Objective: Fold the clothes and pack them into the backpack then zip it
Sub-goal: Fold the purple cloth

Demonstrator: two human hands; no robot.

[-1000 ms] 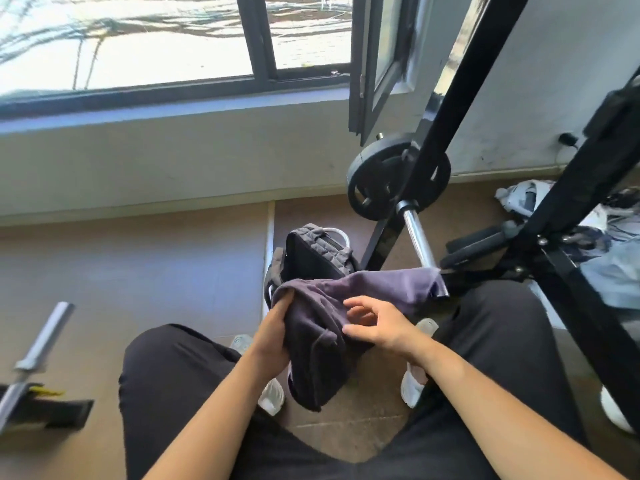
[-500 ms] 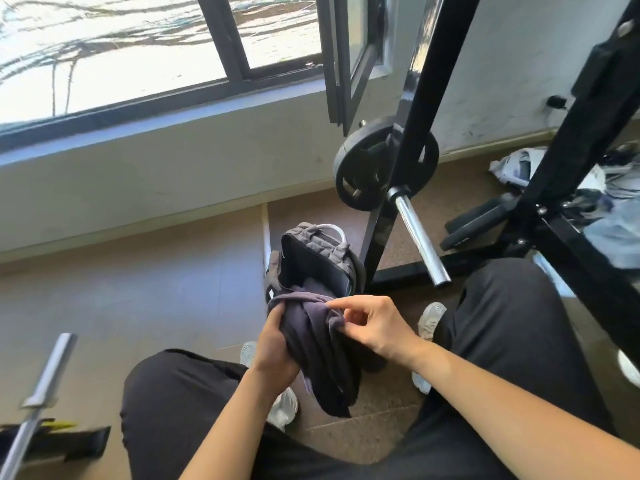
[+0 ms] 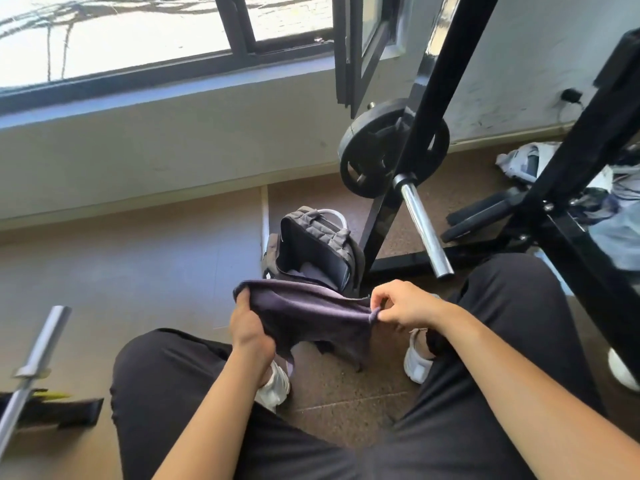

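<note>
A purple-grey garment (image 3: 311,315) is stretched flat between my hands, above my feet. My left hand (image 3: 247,325) grips its left edge. My right hand (image 3: 403,304) pinches its right corner between thumb and fingers. Just beyond the cloth a grey backpack (image 3: 322,242) stands on the floor with its main compartment unzipped and gaping toward me; something grey lies inside. The cloth's lower edge hangs loose and ragged toward the floor.
A black weight rack (image 3: 433,133) with a plate (image 3: 391,150) and a chrome bar (image 3: 424,226) stands right of the backpack. More clothes (image 3: 616,209) lie piled at the far right. Another bar (image 3: 33,362) lies at the left. My knees flank the cloth.
The bunched garment has been pulled open: my right hand moved right with one corner while my left kept the other edge. The view tilted slightly.
</note>
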